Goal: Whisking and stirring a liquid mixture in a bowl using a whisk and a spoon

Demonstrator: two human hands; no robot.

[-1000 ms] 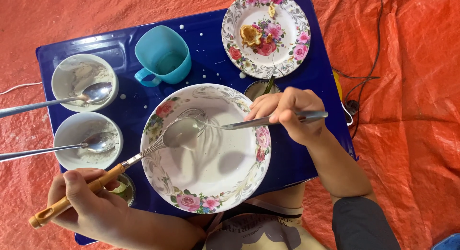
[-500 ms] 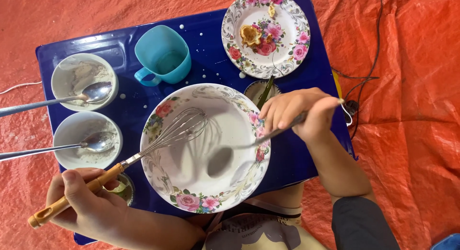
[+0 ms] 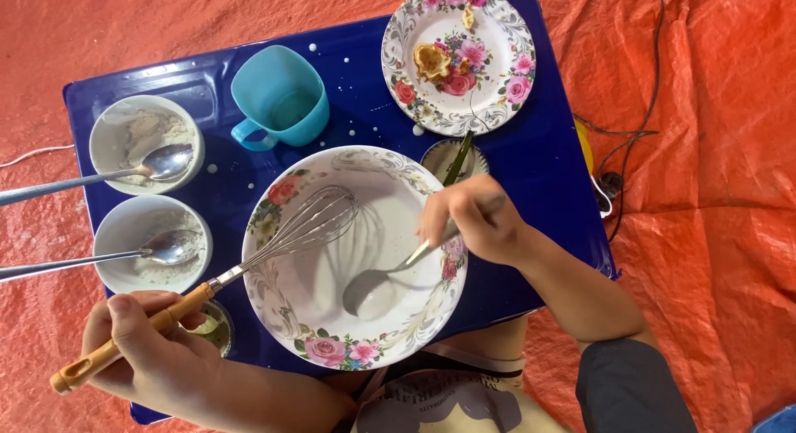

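Whisk and spoon in the bowl (image 3: 282, 313)
Left hand (image 3: 153, 350) clamped on the whisk (image 3: 249, 255) handle — right hand (image 3: 477, 221) closed round the spoon (image 3: 385, 279), its tip in the bowl's batter.

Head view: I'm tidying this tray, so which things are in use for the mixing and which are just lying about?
In use:
left hand holding whisk
right hand holding spoon
floral bowl of white liquid

Lying about:
teal cup
floral plate
two small white bowls with spoons
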